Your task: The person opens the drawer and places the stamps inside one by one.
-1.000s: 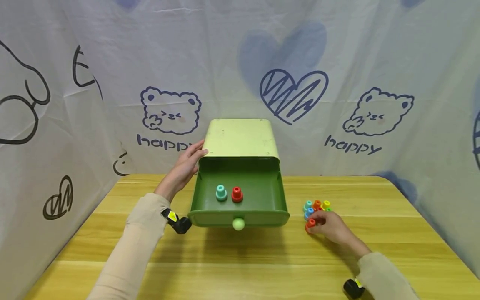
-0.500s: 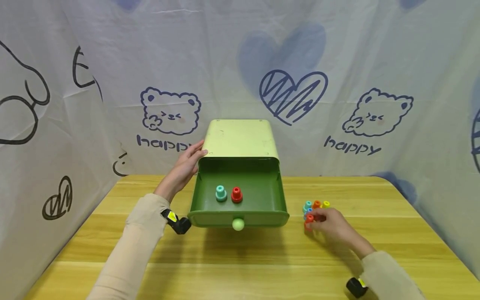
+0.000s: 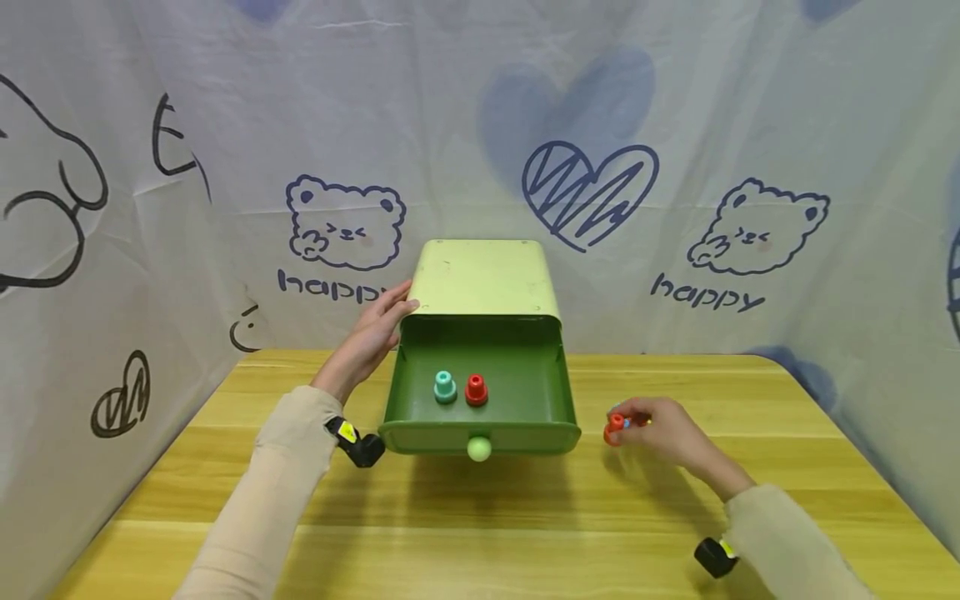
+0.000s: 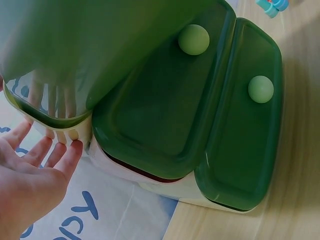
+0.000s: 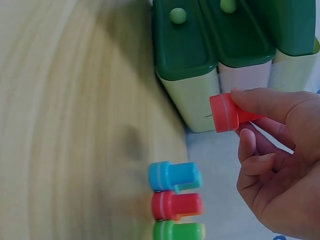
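My right hand [image 3: 671,433] pinches a small red toy stamp [image 5: 226,112], a narrow knob on a wider round base, between thumb and fingers above the table. My left hand [image 3: 367,337] rests against the left side of a pale-green cabinet [image 3: 483,275], thumb at its top front edge; in the left wrist view its fingers [image 4: 70,160] lie fairly straight along the casing. The cabinet's green top drawer [image 3: 525,392] is pulled out. Inside it, towards the left, stand a teal stamp [image 3: 445,387] and a red stamp [image 3: 476,390].
Beyond my right hand, blue [image 5: 172,175], red [image 5: 177,205] and green [image 5: 177,231] stamps stand on the table, with others partly hidden behind them. Two lower drawers with round knobs [image 4: 261,89] are closed under the top one. A printed cloth [image 3: 337,108] hangs behind the table.
My right hand has lifted the red stamp off the table, up and slightly left in the head view, now covering most of the group. The left hand and drawer stay put.
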A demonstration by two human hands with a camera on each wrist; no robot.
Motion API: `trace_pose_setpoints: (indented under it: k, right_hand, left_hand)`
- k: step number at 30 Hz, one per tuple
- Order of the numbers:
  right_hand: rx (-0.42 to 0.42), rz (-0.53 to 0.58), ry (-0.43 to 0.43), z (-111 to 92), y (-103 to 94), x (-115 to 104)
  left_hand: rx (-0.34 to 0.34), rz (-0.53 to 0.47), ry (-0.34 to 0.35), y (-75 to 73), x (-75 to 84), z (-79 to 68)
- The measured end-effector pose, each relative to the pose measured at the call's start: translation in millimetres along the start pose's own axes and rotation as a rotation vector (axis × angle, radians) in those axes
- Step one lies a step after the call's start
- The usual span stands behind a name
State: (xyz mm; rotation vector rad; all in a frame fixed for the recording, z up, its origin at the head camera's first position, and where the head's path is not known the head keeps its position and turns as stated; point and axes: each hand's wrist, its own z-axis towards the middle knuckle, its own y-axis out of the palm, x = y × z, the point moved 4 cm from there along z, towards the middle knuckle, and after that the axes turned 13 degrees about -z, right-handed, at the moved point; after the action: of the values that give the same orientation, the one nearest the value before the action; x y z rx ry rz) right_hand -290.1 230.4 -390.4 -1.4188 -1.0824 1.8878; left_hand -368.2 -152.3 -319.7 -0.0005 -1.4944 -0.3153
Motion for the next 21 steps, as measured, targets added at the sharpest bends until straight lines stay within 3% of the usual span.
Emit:
trace_pose_setpoints:
  k: [6, 21]
  right_hand:
    - [-0.043, 0.028, 0.023, 4, -11.5, -7]
    - [0.013, -0.034, -0.007, 16, -38.2, -30]
  left_hand:
    - [-0.005, -0.002, 0.007, -0.3, 0.0, -0.1]
    - [-0.008, 0.001, 0.008, -0.4, 0.1, -1.0]
